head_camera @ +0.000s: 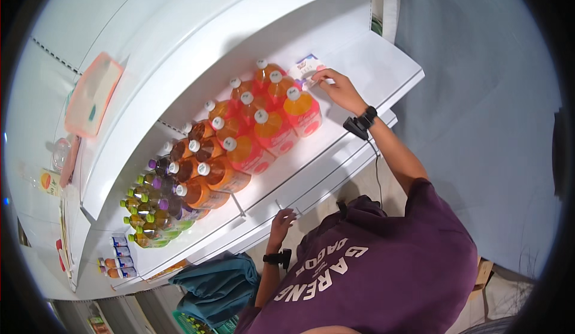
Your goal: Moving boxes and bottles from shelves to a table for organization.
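My right hand (338, 87) reaches over the white shelf (377, 64) and grips the near edge of a small white carton pack (307, 67) with purple and blue print. That pack lies beside the end of several bottles with pink labels and orange drink (302, 109). Lower down, my left hand (282, 226) hangs by the shelf's front edge, fingers loosely bent and nothing in them. Both wrists wear black straps with a small device.
Further along the shelf stand brown-drink bottles with orange labels (220, 174), purple-capped bottles (168, 206), green-capped bottles (148, 239) and small white-and-blue containers (123, 262). Above is an upper shelf with a pink-rimmed container (94, 93). Teal cloth (220, 284) hangs over a green crate (186, 322).
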Demonstrator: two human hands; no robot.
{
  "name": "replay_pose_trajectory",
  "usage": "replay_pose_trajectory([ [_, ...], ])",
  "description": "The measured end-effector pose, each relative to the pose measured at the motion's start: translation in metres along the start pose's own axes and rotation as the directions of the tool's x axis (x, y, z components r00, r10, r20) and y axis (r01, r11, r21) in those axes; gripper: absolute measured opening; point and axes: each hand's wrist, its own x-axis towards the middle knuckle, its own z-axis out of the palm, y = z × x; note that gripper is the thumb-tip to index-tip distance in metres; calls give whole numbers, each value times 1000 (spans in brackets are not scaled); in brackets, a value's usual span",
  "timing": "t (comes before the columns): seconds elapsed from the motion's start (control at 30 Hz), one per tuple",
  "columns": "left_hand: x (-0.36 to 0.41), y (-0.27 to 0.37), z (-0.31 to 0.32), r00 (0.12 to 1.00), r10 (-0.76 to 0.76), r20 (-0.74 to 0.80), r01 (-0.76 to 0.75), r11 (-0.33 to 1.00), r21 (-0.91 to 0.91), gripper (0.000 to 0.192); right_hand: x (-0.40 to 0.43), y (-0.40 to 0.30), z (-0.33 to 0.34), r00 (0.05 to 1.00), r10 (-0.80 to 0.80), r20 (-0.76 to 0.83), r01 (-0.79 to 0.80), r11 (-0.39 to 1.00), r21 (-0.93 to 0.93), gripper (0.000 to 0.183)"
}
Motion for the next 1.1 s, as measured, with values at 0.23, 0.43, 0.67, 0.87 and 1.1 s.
replay_pose_trajectory([
  [0.23, 41, 129, 106, 920, 378, 99, -370, 924, -95, 23, 103, 85, -4, 916, 47, 398, 235, 742, -628, 45],
  [0.43, 54, 158, 151, 946, 316, 75, -311, 948, -68, 22, 102, 93, -4, 866, 171, 470, 305, 564, -767, 51],
  [0.67, 68, 164, 180, 949, 302, 93, -302, 953, -16, 23, 4, 48, -64, 864, 90, 495, 313, 674, -669, 51],
  [0.87, 88, 182, 190, 943, 329, 55, -325, 943, -72, 24, -50, 26, -104, 845, 1, 534, 400, 663, -633, 67],
  [1.1, 64, 168, 174, 891, 420, -173, -430, 902, -28, 38, -71, 17, -63, 743, -129, 656, 459, 812, -360, 73],
])
